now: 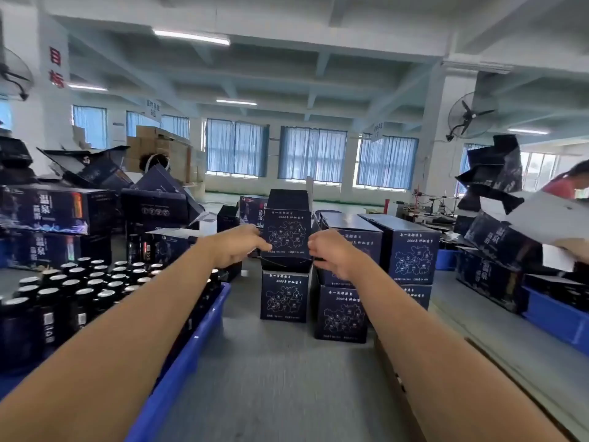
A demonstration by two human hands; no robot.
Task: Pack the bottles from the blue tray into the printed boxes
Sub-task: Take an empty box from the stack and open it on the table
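Observation:
A dark printed box with a white map design sits on top of another printed box at the table's middle. My left hand grips its lower left side and my right hand grips its lower right side, both arms stretched forward. Its top flap stands open. The blue tray at my left holds several dark bottles with silver caps, standing upright.
More printed boxes are stacked right of the held one, and others pile up at the left. Another person's hand holds a flat box at the right edge. A blue bin stands at the right.

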